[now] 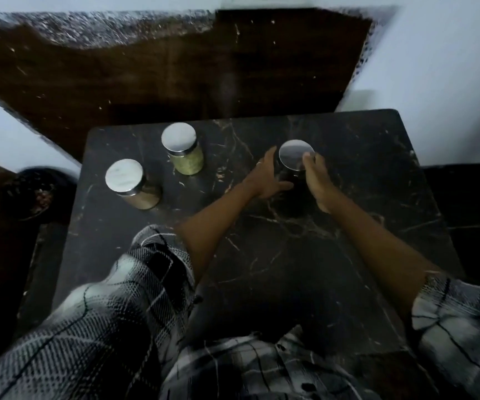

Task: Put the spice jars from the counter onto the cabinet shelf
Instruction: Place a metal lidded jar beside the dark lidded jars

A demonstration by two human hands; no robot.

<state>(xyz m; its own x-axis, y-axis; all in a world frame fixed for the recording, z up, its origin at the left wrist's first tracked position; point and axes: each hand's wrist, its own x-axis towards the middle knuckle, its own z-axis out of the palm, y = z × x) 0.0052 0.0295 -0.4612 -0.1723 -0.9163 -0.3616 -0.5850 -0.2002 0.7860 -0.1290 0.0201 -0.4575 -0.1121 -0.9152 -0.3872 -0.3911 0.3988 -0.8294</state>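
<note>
Right of centre, left hand (264, 176) and right hand (318, 180) clasp the dark steel-lidded glass jar (295, 163) from both sides — fingers gripping, probably to lift it steadily.

Dim, underexposed view with a cool cast. The dark marble counter (305, 255) swallows detail; its veins show only faintly. On the counter, three jar lids catch pale glare, brightest on the lid (178, 139) at its far edge. Walls beyond the counter glow flat blue-white. Wide-angle bending curves the counter's edges, and plaid sleeves nearest the camera smear with blur.
</note>
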